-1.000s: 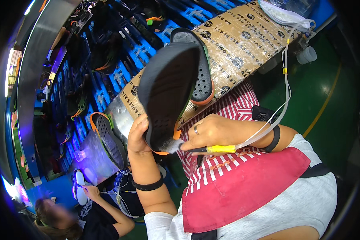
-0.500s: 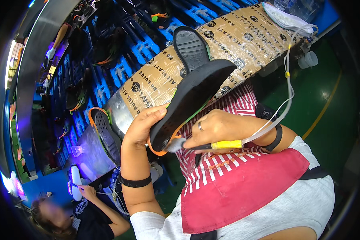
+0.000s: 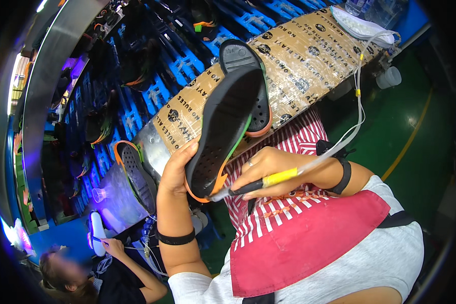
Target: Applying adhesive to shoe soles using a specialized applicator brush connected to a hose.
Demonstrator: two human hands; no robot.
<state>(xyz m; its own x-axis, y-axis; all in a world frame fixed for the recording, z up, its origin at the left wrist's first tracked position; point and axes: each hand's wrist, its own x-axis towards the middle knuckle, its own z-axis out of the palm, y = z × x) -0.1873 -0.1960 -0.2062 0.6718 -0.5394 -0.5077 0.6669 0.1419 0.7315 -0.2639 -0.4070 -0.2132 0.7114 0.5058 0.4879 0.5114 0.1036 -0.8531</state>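
My left hand [image 3: 179, 168] is closed round the heel side of a black shoe sole [image 3: 227, 119] with an orange and green rim. The sole is tilted up, its hollow inner side showing with small holes toward the heel. My right hand [image 3: 268, 169] grips a brush [image 3: 248, 186] with a black handle and yellow tape, fed by a clear tube [image 3: 334, 149]. Its bristle end meets the orange rim at the heel. Behind the held sole, a second black sole [image 3: 238, 54] lies on the cardboard-covered bench [image 3: 301, 66], partly hidden.
Another orange-rimmed sole [image 3: 138, 177] rests left of my left arm. Beyond the bench runs a blue slatted rack [image 3: 182, 63] bearing several dark soles. A white sole [image 3: 362, 23] sits at the far right. At lower left a co-worker's hand [image 3: 112, 247] is at a white sole [image 3: 96, 233].
The held sole has turned, so its inner side faces up more and its toe has swung left, uncovering more of the sole behind. The brush stays at the heel, its handle more slanted.
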